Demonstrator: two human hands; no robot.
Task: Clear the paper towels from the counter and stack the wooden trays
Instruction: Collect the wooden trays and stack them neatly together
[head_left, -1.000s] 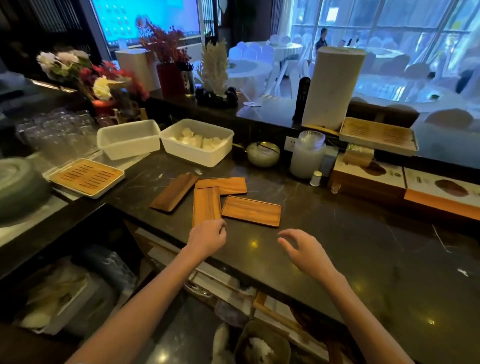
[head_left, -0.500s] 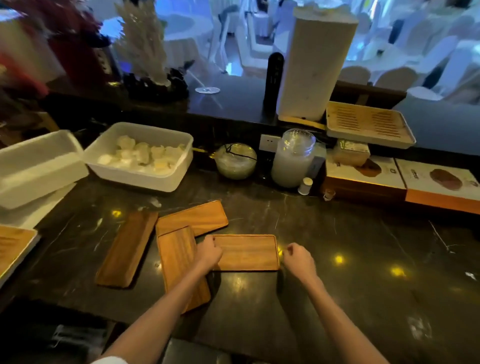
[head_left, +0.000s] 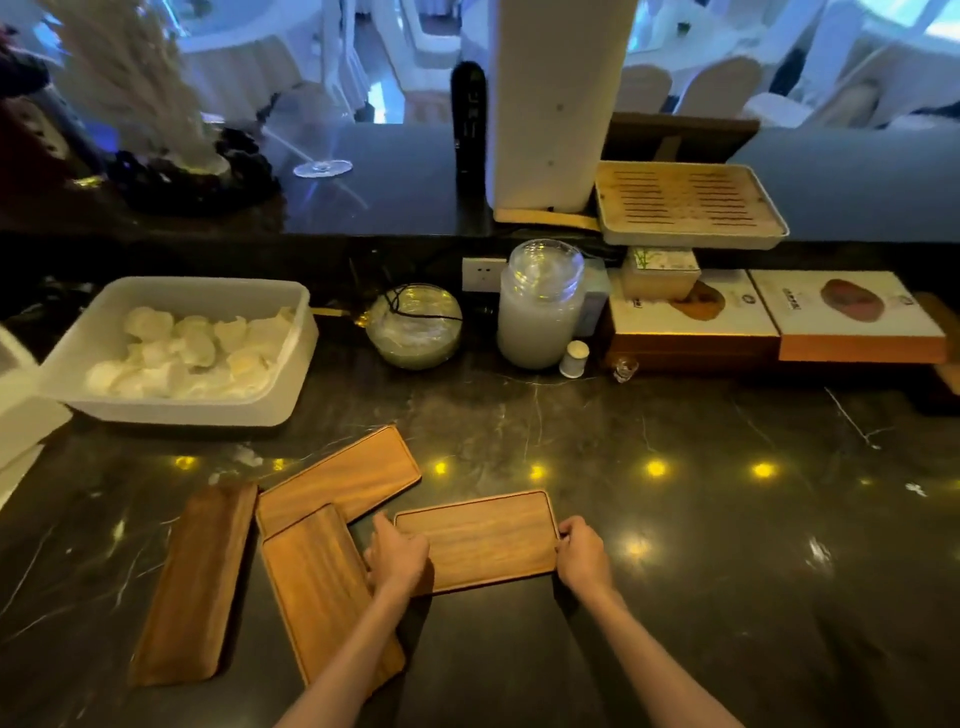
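Note:
Several flat wooden trays lie on the dark marble counter (head_left: 727, 519). My left hand (head_left: 397, 558) grips the left end of the right-most tray (head_left: 480, 540), and my right hand (head_left: 582, 553) grips its right end. Left of it lies a long tray (head_left: 322, 587), its far end resting on an angled tray (head_left: 343, 478). A darker tray (head_left: 197, 582) lies furthest left. A white bin (head_left: 291, 374) at the back left holds crumpled paper towels (head_left: 192, 353).
A tall paper towel roll (head_left: 550, 104) stands on the raised ledge beside a slatted tray (head_left: 685, 202). A glass jar (head_left: 540, 306), a glass bowl (head_left: 415, 327), a small white cup (head_left: 574, 358) and flat boxes (head_left: 769, 317) line the back. Another white bin (head_left: 21, 410) sits at the left edge.
My view has moved closer and lower over the counter. Both hands came forward from the near edge and closed on the two ends of the right-most tray.

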